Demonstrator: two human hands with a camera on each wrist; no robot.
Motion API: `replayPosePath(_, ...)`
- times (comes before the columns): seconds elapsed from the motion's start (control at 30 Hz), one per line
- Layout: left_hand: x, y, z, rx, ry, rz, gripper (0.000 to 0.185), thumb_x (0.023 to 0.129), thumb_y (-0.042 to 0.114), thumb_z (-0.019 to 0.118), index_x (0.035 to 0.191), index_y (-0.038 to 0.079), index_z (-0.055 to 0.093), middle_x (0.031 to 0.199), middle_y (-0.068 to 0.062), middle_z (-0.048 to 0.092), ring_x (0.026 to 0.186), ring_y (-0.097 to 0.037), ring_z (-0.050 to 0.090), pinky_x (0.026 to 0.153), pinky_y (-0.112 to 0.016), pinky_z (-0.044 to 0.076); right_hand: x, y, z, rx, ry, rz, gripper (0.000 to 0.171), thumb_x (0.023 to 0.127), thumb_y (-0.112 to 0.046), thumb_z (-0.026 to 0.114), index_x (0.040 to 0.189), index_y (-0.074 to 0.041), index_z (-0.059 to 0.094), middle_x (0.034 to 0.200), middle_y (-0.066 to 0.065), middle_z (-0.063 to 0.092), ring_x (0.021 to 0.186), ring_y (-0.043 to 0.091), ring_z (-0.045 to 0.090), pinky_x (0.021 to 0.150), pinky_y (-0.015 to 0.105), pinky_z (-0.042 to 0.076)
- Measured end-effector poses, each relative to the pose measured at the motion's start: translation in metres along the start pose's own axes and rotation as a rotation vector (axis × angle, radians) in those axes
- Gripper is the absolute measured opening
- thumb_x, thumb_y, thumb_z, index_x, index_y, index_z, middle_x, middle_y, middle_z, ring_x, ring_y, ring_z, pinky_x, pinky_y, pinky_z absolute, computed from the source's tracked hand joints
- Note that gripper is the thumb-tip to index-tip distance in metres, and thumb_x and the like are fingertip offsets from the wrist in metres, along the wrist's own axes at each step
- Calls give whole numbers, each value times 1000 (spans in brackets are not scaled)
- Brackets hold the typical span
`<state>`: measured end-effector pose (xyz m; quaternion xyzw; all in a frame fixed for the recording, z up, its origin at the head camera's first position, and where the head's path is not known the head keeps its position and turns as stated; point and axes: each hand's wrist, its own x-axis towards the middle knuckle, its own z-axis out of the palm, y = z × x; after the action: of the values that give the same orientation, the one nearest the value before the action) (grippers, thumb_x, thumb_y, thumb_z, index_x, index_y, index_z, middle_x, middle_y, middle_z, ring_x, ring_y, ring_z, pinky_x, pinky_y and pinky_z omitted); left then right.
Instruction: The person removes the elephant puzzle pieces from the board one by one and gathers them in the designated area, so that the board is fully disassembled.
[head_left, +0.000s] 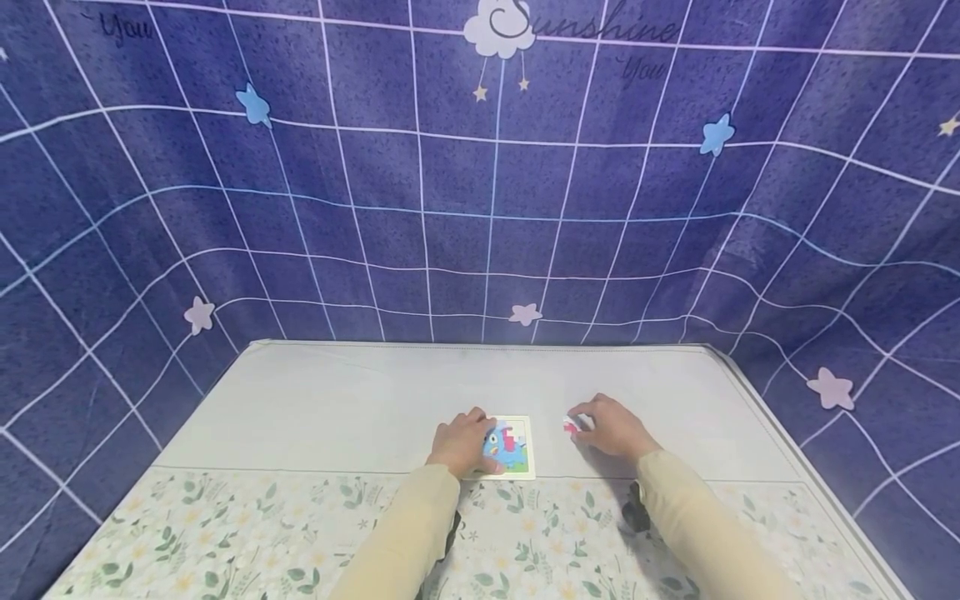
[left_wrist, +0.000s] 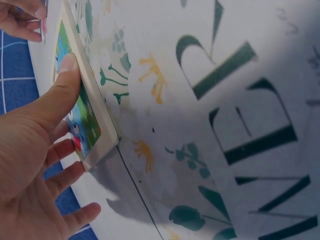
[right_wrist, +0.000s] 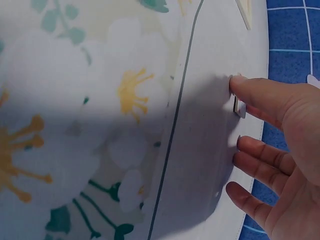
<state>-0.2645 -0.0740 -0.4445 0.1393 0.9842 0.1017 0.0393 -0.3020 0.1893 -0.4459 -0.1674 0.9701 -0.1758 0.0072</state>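
Grey-white cloth with a flowered strip along its near edge covers the table, which stands against a dark blue checked backdrop with pale stars. Near the middle of the table, right where the plain cloth meets the flowered strip, lies a small square puzzle board with a cream frame and a blue cartoon animal on green. It looks like a thin, stiff, light tray, likely to skid on smooth cloth unless pinned; its raised frame edge is the natural place to grip or brace it.

The left hand rests on the board's left side, thumb flat along the frame edge and the other fingers spread and relaxed, holding it down rather than clasping it.

Just beside the board, toward the table's right edge, the right hand pinches a small puzzle piece, white with a red mark, between thumb and a fingertip; the remaining fingers are loose. The piece seems thin, rigid and very light, best taken by its edges with fingertips and easily dropped.
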Motion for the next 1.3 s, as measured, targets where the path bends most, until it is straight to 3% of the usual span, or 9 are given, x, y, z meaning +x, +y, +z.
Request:
replayPosePath(0.3, 1, -1, 1, 5, 22, 8, 79, 75, 42, 88, 142, 10, 60, 136, -5, 57, 117, -27, 57, 97, -51, 52, 1, 2, 2, 6, -10, 12, 42, 84, -21, 83, 122, -9, 72, 101, 8, 63, 96, 28, 63, 94, 52, 55)
replayPosePath(0.57, 1, 0, 1, -4, 14, 2, 79, 76, 42, 88, 142, 10, 59, 136, -5, 57, 117, -27, 57, 95, -49, 52, -1, 2, 11, 105, 123, -1, 42, 89, -25, 79, 124, -4, 70, 116, 17, 66, 111, 37, 62, 103, 55, 49)
replayPosePath(0.73, 3, -2, 2, -5, 15, 5, 79, 76, 42, 87, 142, 10, 59, 136, -5, 57, 117, -27, 56, 96, -49, 52, -1, -5, 15, 192, 174, -17, 40, 87, -23, 80, 121, -4, 71, 119, 17, 67, 116, 39, 61, 107, 57, 46)
replayPosePath(1.07, 2, -1, 1, 7, 17, 10, 78, 76, 41, 88, 142, 10, 59, 136, -5, 57, 117, -27, 57, 94, -49, 53, -1, -23, 19, 380, 233, -42, 35, 86, -19, 81, 117, -5, 73, 113, 15, 70, 108, 39, 65, 98, 56, 53)
replayPosePath(1.3, 2, 0, 1, 20, 15, 10, 78, 76, 43, 87, 141, 10, 60, 136, -5, 57, 117, -28, 57, 95, -49, 53, 2, -33, 23, 429, 221, -6, 33, 86, -20, 82, 116, -10, 75, 113, 12, 71, 104, 33, 67, 88, 50, 57)
